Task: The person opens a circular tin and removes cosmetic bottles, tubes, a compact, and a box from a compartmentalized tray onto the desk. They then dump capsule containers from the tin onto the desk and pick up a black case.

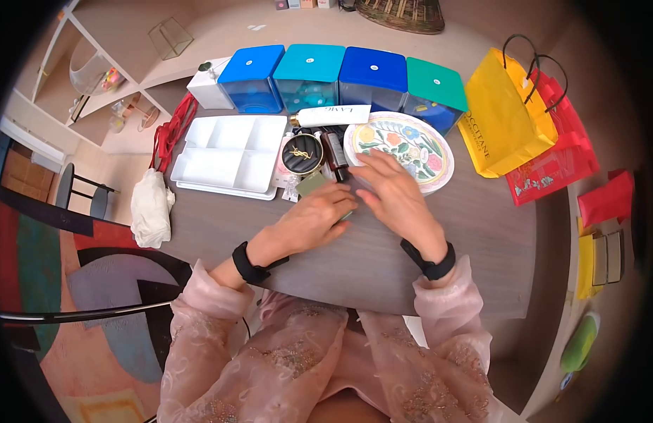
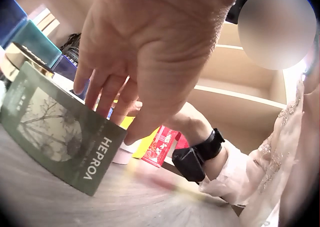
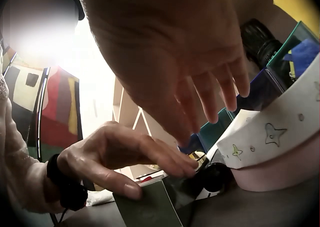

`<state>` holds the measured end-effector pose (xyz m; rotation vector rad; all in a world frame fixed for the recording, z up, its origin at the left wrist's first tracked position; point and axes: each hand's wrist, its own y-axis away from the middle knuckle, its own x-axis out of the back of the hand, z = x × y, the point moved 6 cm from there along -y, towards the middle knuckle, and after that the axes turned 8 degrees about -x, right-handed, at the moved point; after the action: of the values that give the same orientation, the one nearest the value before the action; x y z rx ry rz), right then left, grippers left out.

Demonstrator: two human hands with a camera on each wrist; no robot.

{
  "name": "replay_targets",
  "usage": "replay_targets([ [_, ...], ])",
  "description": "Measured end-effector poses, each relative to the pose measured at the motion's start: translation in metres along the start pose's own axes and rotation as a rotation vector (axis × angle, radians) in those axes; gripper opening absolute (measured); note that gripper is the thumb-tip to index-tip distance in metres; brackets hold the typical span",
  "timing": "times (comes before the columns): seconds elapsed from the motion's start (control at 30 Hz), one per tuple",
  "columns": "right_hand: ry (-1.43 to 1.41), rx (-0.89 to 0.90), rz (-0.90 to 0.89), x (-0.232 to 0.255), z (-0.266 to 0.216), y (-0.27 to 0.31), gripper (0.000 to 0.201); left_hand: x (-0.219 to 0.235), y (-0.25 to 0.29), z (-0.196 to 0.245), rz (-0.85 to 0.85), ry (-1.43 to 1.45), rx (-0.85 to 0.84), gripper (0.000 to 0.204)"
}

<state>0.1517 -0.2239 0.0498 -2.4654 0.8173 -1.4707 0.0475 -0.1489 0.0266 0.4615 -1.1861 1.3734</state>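
A dark green box printed HEPROA is held at its edge by my left hand. In the left wrist view the box tilts above the table, with the fingers of the left hand behind its upper edge. The right wrist view has the left hand with thumb and fingers at the top of the box. My right hand hovers by the near side of an oval floral box, fingers spread, holding nothing. A round black compact stands just beyond the left hand.
A white divided tray and a white cloth are on the left. Blue and green lidded bins line the back, a white tube in front. Yellow and red bags stand at the right.
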Motion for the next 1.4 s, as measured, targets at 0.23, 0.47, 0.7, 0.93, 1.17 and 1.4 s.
replay_targets([
  [0.23,0.263,0.003,-0.136,-0.027,0.016,0.002,0.038,0.006,0.009,0.001,-0.070,0.106,0.075,0.026],
  [0.47,0.311,0.030,-0.108,-0.004,0.016,0.025,0.035,0.019,-0.012,-0.018,0.048,0.073,0.172,0.028],
  [0.7,0.069,-0.424,0.256,0.072,0.093,0.031,0.033,0.012,-0.048,-0.056,-0.024,-0.155,0.371,0.069],
  [0.93,-0.461,-0.678,0.136,0.048,0.169,0.058,0.047,0.004,-0.052,-0.064,-0.041,0.011,0.444,0.091],
  [1.17,-0.466,-0.880,0.109,0.073,0.168,0.083,0.036,0.004,-0.047,-0.046,-0.024,0.422,0.351,0.087],
  [1.4,-0.563,-0.986,0.054,0.091,0.171,0.115,0.033,-0.017,-0.041,-0.070,0.009,0.731,0.492,0.073],
])
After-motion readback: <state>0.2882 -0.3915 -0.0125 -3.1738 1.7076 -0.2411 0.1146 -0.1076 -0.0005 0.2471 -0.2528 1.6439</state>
